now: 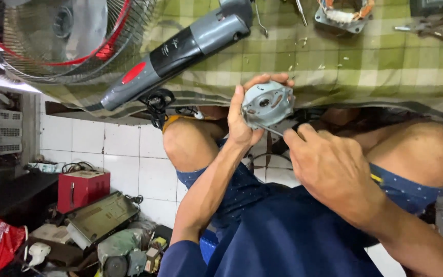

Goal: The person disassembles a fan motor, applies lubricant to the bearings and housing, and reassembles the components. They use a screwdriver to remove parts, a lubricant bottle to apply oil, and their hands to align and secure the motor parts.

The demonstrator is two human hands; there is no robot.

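the left hand (pixel 243 123) has its grip closed around a round grey motor cover (pixel 267 104), thumb on its near rim and fingers curled over the far edge, holding it in the air just below the edge of the tabletop (pixel 385 66), above the knees. the right hand (pixel 334 169) sits just beside the cover, its grip pinched shut on a thin tool (pixel 272 130) whose tip touches the cover's lower rim. up from the cover, on the checked cloth, lie a grey fan body (pixel 180 51) with a wire guard (pixel 73 41) and a motor stator (pixel 343 15).
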